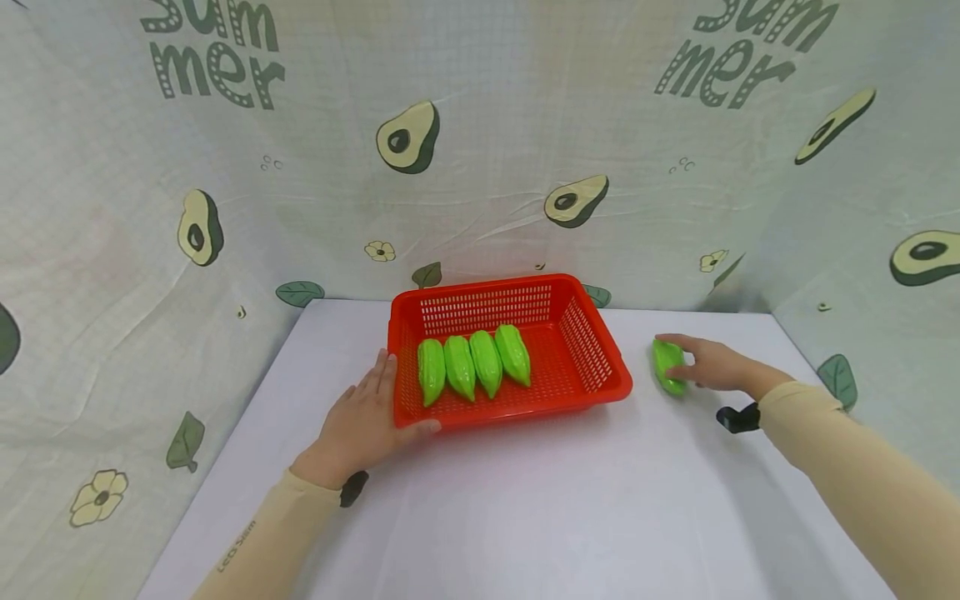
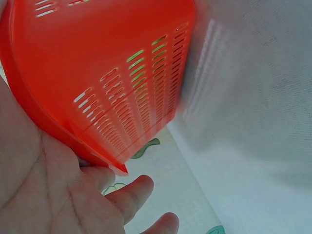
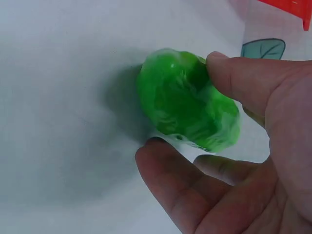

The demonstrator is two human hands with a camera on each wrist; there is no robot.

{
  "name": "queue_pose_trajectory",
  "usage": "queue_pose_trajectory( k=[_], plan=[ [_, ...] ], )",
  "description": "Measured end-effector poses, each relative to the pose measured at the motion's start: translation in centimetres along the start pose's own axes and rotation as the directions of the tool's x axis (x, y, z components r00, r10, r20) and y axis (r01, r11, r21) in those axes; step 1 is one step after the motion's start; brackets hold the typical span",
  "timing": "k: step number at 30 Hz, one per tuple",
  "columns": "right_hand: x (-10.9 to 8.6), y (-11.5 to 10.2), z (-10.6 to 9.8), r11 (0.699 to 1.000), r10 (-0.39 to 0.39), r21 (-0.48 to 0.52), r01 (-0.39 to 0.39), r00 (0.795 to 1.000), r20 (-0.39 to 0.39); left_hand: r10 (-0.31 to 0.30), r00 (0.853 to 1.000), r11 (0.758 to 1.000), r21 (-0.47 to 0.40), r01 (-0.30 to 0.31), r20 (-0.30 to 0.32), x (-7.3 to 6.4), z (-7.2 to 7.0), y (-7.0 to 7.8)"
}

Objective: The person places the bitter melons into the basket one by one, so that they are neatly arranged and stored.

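Note:
A red slotted plastic basket stands on the table with several bright green bitter melons side by side in its left half. My left hand lies against the basket's left front corner, fingers extended along the side and thumb along the front; the left wrist view shows its palm by the red rim. To the right of the basket, my right hand holds another bitter melon between thumb and fingers. Close up, this glossy melon has the thumb on one side and fingertips along the other.
The white table extends in front of the basket. A pale cloth printed with avocados and leaves hangs behind and on both sides. Dark wrist-worn devices sit under both wrists.

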State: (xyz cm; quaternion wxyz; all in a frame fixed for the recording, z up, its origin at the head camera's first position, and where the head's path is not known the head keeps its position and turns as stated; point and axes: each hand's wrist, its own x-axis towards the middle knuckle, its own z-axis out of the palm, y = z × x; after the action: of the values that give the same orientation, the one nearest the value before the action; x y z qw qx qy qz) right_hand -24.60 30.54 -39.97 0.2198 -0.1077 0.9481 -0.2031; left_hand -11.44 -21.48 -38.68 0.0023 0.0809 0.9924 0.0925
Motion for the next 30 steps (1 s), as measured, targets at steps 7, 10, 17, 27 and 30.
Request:
queue_pose_trajectory(
  k=[7,10,17,27,30],
  plan=[
    [0.1,-0.1,0.1,0.999,0.019,0.028,-0.02,1.0,0.025,0.004,1.0,1.0,0.002,-0.004,-0.006,-0.1,0.0,0.0],
    [0.0,-0.4,0.0,0.998,0.025,0.048,-0.027,0.999,0.032,0.008,1.0,1.0,0.005,-0.008,-0.01,0.0,0.1,0.0],
    [0.0,-0.4,0.1,0.996,0.021,0.084,-0.024,0.999,0.032,0.01,1.0,1.0,-0.001,-0.01,-0.013,-0.1,0.0,0.0],
    [0.2,0.4,0.5,0.997,0.008,0.08,-0.008,1.0,0.0,0.009,1.0,1.0,-0.009,-0.009,-0.001,-0.2,-0.2,0.1],
    [0.1,0.5,0.6,0.997,-0.006,0.079,0.007,1.0,-0.012,0.01,1.0,1.0,-0.009,-0.01,-0.001,-0.2,-0.3,0.1]
  ],
)
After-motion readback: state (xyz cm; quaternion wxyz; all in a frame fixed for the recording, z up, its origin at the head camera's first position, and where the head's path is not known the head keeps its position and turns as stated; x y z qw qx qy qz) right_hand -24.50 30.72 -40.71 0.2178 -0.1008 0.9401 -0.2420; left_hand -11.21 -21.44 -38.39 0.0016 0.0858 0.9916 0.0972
